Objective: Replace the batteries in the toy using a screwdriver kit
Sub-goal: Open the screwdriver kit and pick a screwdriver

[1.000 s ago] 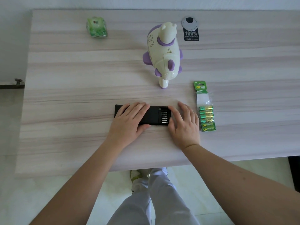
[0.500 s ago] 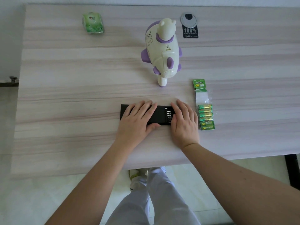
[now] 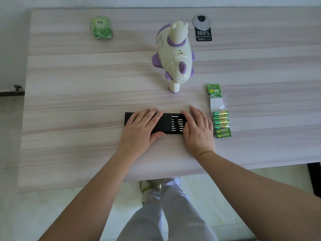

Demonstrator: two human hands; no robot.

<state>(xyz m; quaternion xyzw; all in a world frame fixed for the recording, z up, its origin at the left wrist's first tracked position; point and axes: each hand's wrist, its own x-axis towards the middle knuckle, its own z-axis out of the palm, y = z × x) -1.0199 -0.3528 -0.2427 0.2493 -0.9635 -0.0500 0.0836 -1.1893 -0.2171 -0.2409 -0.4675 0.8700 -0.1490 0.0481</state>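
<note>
- Step: opening the screwdriver kit (image 3: 169, 123) near the tabletop's (image 3: 69, 84) front edge; bits show.
- Left hand (image 3: 141, 126) and right hand (image 3: 198, 129) lie flat on it, fingers straight, grasping nothing.
- Toy (image 3: 174, 56) lies untouched toward the back edge; batteries (image 3: 221, 123) just right of the kit.
- Next: likely pick a driver.

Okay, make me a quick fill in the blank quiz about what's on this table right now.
1. Both hands rest on the black ____ kit.
2. The pack of batteries lies just beside the ____ hand.
3. The white toy has trim coloured ____.
4. The left hand covers the kit's ____ end.

Missing words: screwdriver; right; purple; left
</note>
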